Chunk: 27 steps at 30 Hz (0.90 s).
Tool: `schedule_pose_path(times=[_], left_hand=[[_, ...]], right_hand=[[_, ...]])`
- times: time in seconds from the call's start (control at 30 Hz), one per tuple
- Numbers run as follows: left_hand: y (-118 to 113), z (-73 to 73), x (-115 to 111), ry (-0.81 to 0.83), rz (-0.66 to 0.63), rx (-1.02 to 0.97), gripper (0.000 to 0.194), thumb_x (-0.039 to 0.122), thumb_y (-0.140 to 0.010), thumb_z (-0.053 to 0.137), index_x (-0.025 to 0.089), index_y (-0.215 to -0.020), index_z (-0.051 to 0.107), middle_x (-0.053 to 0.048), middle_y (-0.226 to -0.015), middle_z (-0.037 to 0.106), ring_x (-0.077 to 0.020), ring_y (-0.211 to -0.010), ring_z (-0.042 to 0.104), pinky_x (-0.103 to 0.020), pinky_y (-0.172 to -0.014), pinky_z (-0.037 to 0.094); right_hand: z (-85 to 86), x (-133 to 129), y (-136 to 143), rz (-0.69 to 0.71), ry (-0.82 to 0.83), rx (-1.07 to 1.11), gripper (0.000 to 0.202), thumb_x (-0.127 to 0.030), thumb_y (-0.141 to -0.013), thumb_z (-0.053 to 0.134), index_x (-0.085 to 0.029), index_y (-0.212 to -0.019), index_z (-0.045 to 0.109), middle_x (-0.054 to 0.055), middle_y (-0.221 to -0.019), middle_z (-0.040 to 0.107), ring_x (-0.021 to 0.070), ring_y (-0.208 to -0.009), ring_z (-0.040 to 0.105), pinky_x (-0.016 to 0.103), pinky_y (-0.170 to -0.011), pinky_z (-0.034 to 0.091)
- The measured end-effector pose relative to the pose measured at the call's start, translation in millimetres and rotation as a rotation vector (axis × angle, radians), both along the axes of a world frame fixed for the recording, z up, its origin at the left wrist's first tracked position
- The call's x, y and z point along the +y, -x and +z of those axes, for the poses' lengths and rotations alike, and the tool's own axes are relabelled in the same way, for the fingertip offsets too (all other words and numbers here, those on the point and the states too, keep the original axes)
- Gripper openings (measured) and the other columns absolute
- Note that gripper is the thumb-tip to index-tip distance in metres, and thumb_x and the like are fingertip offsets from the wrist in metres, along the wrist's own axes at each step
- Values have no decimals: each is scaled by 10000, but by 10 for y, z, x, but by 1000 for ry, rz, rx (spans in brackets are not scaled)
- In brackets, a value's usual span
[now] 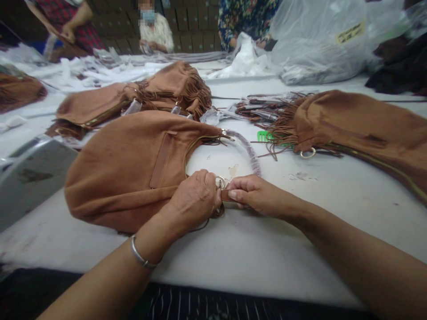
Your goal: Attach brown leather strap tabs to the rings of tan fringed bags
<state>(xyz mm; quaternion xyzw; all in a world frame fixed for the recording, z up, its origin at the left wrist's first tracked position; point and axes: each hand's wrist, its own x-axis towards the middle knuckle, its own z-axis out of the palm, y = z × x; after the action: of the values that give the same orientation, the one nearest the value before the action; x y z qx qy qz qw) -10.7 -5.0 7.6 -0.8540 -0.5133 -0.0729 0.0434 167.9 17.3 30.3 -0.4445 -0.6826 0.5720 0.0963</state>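
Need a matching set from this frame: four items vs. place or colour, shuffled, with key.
Items:
1. comb
2. bangle
3. metal ring
4. clear plastic sack

Matches:
A. between the two hands
B. green, by the right bag's fringe
C. far right of the table
D. on the left wrist

Pairs: 1-B, 2-D, 3-A, 4-C

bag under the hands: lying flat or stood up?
Lying flat. The brown suede bag rests on its side on the white table, its strap tab facing up; the left hand and right hand grip its ring end.
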Motion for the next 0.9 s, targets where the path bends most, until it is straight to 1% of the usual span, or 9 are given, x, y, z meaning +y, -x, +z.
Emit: schedule_pose_path(times=[0.07, 0.23, 0.3, 0.43, 0.5, 0.67, 0.77, 0.9], left_hand=[[8, -8, -4, -3, -18, 9, 93, 182, -861, 409, 122, -862, 480, -102, -823, 541, -233, -780, 532, -348, -668, 497], [42, -15, -17, -11, -86, 25, 69, 161, -859, 413, 137, -853, 477, -89, -837, 547, -221, -794, 530, -339, -693, 488], [49, 0, -20, 15, -82, 19, 78, 153, -857, 409, 129, -862, 483, -100, -852, 554, -226, -795, 535, -347, -695, 487], [42, 40, -18, 73, -59, -14, 118, 163, -857, 402, 105, -864, 505, -117, -840, 563, -245, -799, 538, -385, -732, 479], [33, 54, -14, 91, -59, -27, 127, 167, -850, 407, 98, -866, 512, -123, -836, 565, -253, -807, 537, -400, -744, 475], [27, 75, 4, 123, -48, -31, 127, 148, -836, 404, 93, -849, 518, -131, -833, 564, -256, -803, 534, -406, -741, 472], [39, 74, 9, 147, -61, -39, 130, 158, -843, 412, 89, -863, 519, -130, -842, 563, -254, -815, 532, -403, -754, 471], [53, 36, 2, 83, -113, -66, 123, 153, -854, 399, 97, -871, 508, -133, -854, 564, -248, -831, 528, -402, -763, 469]], right_hand=[[12, 16, -10, 33, 5, -4, 171, -278, -800, 459, -128, -725, 493, -27, -562, 430, 65, -464, 337, 183, -433, 243], [-7, 10, -10, 64, -11, -16, 138, -232, -783, 450, -127, -706, 493, -22, -560, 430, 69, -479, 343, 185, -449, 251], [-36, -16, 6, 29, -43, -19, 126, -217, -778, 451, -130, -697, 492, -22, -557, 435, 70, -480, 348, 189, -458, 255], [-85, -65, 45, -94, -95, -50, 122, -211, -794, 442, -132, -735, 515, -15, -580, 481, 68, -479, 374, 193, -477, 254], [-94, -64, 47, -102, -102, -54, 128, -218, -795, 449, -133, -723, 513, -12, -581, 491, 70, -482, 380, 195, -481, 250], [-107, -33, 15, -58, -101, -21, 134, -234, -788, 459, -131, -725, 516, -16, -575, 493, 70, -475, 376, 198, -479, 246], [-118, -42, 20, -93, -96, -24, 150, -246, -793, 455, -131, -721, 519, -19, -571, 488, 66, -464, 371, 198, -474, 238], [-105, -59, 53, -145, -46, -21, 128, -226, -771, 466, -127, -718, 529, -20, -561, 490, 64, -459, 366, 193, -467, 245]])
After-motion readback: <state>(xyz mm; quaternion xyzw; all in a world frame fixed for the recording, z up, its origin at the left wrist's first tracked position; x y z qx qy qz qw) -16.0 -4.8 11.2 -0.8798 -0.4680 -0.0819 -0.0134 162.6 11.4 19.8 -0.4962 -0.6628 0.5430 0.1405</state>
